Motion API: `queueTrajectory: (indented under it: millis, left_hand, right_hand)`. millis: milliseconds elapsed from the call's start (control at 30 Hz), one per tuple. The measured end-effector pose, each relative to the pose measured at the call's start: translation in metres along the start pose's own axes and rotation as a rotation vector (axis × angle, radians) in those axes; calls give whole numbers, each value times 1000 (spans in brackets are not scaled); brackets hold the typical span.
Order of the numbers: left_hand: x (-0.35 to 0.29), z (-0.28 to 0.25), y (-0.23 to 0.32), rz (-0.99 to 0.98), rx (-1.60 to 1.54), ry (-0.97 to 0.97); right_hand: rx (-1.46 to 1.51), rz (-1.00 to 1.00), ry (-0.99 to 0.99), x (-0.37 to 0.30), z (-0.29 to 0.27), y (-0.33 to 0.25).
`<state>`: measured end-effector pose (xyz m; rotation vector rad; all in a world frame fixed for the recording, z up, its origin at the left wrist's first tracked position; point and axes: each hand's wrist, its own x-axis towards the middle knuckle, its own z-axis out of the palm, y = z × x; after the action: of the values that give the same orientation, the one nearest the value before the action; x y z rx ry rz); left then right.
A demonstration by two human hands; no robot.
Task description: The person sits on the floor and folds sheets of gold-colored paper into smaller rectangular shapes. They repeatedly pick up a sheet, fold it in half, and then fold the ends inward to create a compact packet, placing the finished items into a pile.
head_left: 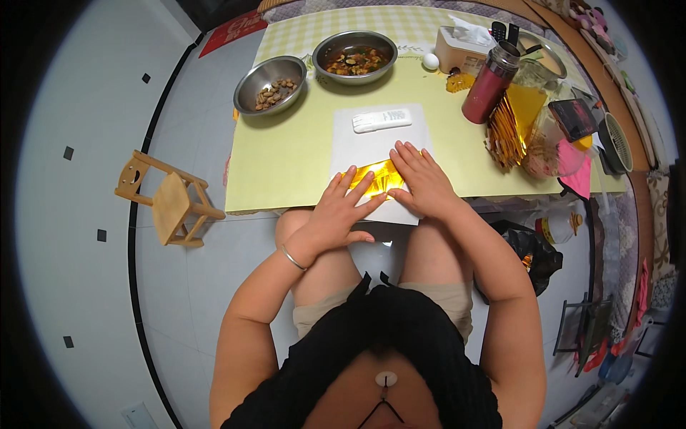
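A sheet of shiny gold foil paper [376,179] lies on a white sheet [344,136] at the table's near edge. My left hand [336,209] rests over the foil's left side, fingers spread and stretched out. Over its right end lies my right hand [423,179], flat with the fingers extended. Both hands press on the foil, and they hide parts of its edges. Just beyond the foil, a white oblong case [382,120] sits on the white sheet.
Steel bowls stand at the back left, one with brown nuts [275,94], one with food in dark liquid [357,61]. To the right are a red thermos [491,82], folded gold foil pieces [506,132], a tissue box [461,51] and a phone [573,119]. A small wooden chair [171,200] stands left.
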<state>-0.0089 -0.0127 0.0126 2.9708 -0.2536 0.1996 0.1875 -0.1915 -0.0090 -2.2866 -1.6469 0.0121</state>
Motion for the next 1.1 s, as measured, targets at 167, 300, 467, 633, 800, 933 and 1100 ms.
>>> queueTrajectory:
  millis: [167, 300, 467, 633, 800, 933, 1100]
  left_hand:
    - [-9, -1, -12, 54, -71, 100]
    - [-6, 1, -13, -111, -162, 381]
    - [7, -2, -3, -211, -154, 445]
    - [9, 15, -28, -414, -565, 649]
    - [14, 0, -31, -767, -1449, 688]
    - [12, 5, -34, -735, -1563, 726]
    - [5, 1, -31, -750, -1736, 791]
  right_hand:
    - [68, -78, -51, -1, -8, 8]
    - [125, -105, -46, -2, -15, 12]
    - [127, -127, 154, -5, -9, 7]
    - [489, 210, 242, -4, -8, 5]
    - [1461, 405, 538, 7, -6, -17]
    - [1439, 373, 622, 9, -6, -27]
    - [1301, 325, 624, 2, -1, -30]
